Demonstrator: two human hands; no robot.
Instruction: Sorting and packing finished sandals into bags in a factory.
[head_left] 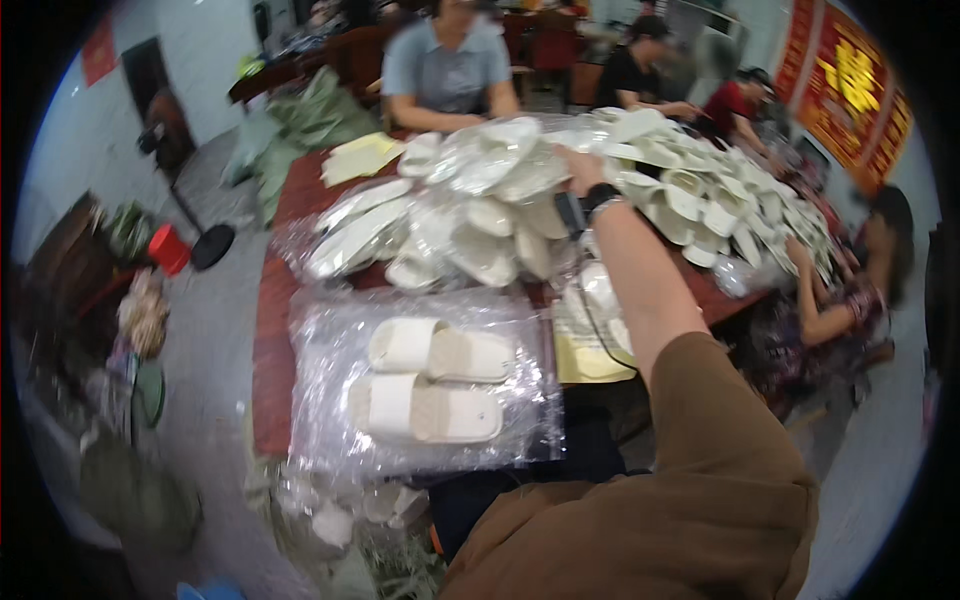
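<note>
My right hand reaches far across the dark red table to a heap of bagged white slide sandals. A dark band is on its wrist. Its fingers are blurred and partly hidden at the heap's edge, so I cannot tell whether they grip a sandal. My left hand is not in view. Closer to me, a pair of white slides lies side by side on a stack of clear plastic bags. Their toes point right or left; I cannot tell which.
More loose white slides cover the table's right side. Yellow paper lies at the far left corner. A person in a blue shirt sits opposite; several others work to the right. On the floor at left stand a fan and a red bucket.
</note>
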